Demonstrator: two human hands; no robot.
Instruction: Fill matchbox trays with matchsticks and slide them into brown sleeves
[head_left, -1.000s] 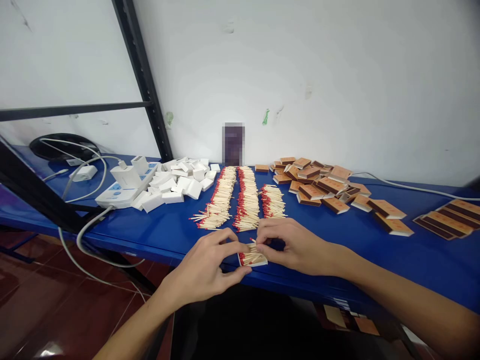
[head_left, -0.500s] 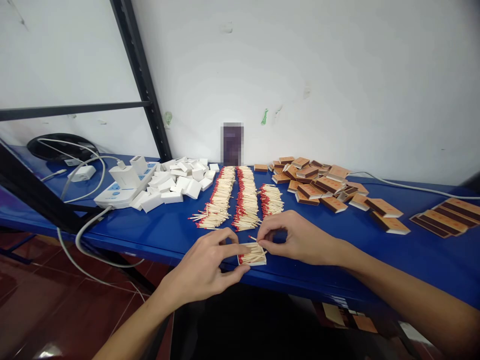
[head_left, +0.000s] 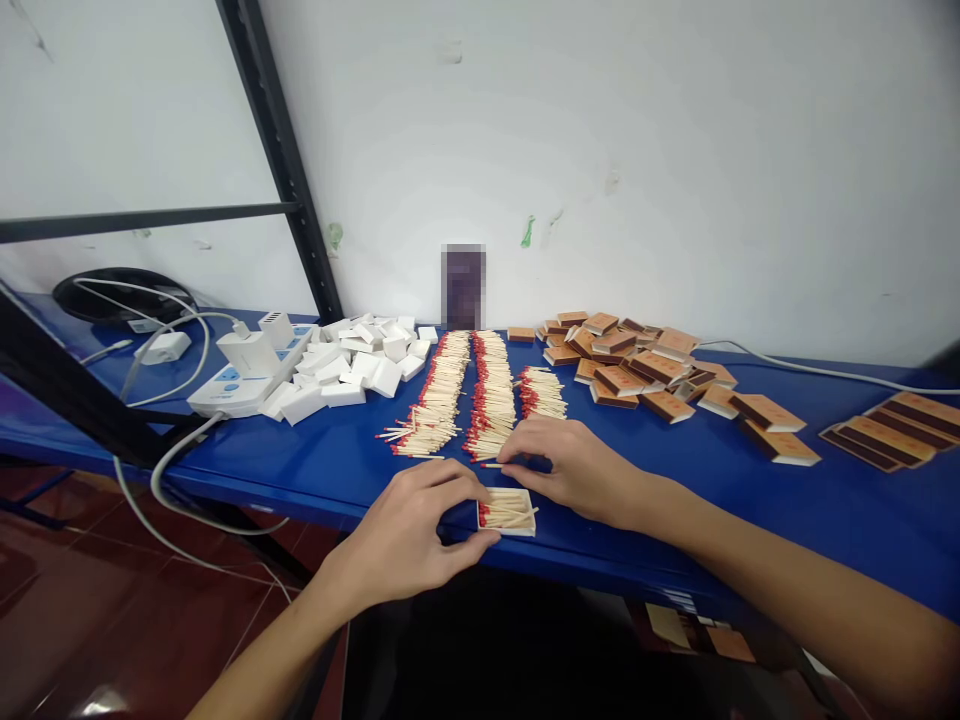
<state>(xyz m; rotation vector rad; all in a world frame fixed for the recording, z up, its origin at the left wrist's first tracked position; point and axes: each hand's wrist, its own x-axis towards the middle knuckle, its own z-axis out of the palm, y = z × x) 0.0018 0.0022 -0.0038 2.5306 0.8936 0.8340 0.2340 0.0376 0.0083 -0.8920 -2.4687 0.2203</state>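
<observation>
Near the front edge of the blue table lies a small white matchbox tray [head_left: 507,514] filled with red-tipped matches. My left hand [head_left: 424,525] grips its left end, thumb at the front and fingers at the back. Just behind the tray, my right hand [head_left: 570,465] pinches a single match [head_left: 491,465], its red head pointing left. Beyond my hands, loose matches lie in three rows: a left row [head_left: 442,390], a middle row [head_left: 492,390] and a shorter right row [head_left: 543,392], whose near end my right hand partly hides.
White empty trays [head_left: 352,360] are heaped at the back left beside a power strip [head_left: 240,385] with chargers and cables. Brown matchbox sleeves [head_left: 637,365] pile up at the back right, with flatter ones [head_left: 892,430] farther right. A black rack post [head_left: 281,150] rises at left.
My right hand has moved left and slightly back from the tray's right end, with the match now held level behind the tray. My left fingers have drawn back from over the matches.
</observation>
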